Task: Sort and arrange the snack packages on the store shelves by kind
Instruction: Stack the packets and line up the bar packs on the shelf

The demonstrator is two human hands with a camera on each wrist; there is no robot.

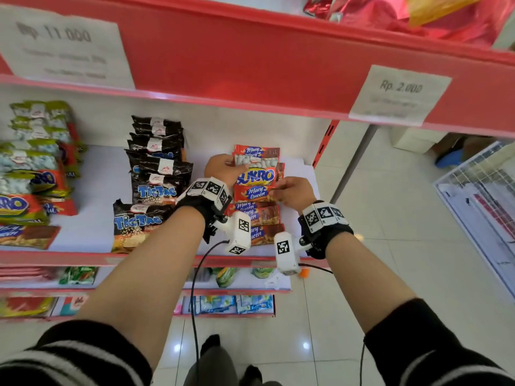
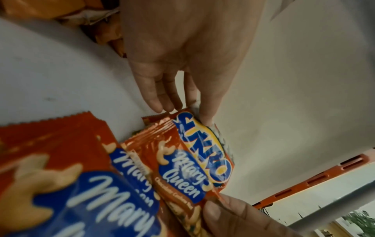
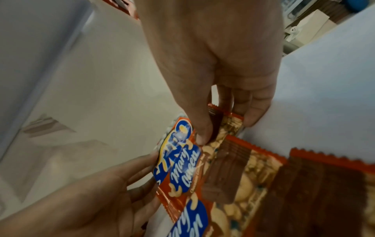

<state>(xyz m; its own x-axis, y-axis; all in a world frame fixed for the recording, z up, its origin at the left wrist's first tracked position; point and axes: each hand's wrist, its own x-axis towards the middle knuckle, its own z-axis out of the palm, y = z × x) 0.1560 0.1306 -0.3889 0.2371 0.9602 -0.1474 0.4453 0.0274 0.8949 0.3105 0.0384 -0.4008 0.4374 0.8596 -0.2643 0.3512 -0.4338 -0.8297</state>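
A column of red Mary Queen packs (image 1: 257, 215) lies on the white shelf (image 1: 106, 190) at its right end. A Sukro pack (image 1: 256, 176) (image 2: 205, 150) with an orange and blue logo sits among them. My left hand (image 1: 237, 164) (image 2: 182, 112) pinches the Sukro pack's left end between thumb and fingers. Just below it lies one Mary Queen pack (image 1: 252, 193) (image 3: 186, 171), overlapping the Sukro pack (image 3: 178, 136). My right hand (image 1: 274, 192) (image 3: 225, 128) pinches that pack's right end. Another Mary Queen pack (image 1: 256, 151) lies behind the Sukro pack.
Black Tic Tac packs (image 1: 156, 162) form a column left of my hands. A mixed pile with Sukro and green packs (image 1: 33, 162) fills the shelf's left end. The red upper shelf edge (image 1: 250, 65) with price labels hangs overhead. The orange upright (image 1: 324, 143) bounds the right.
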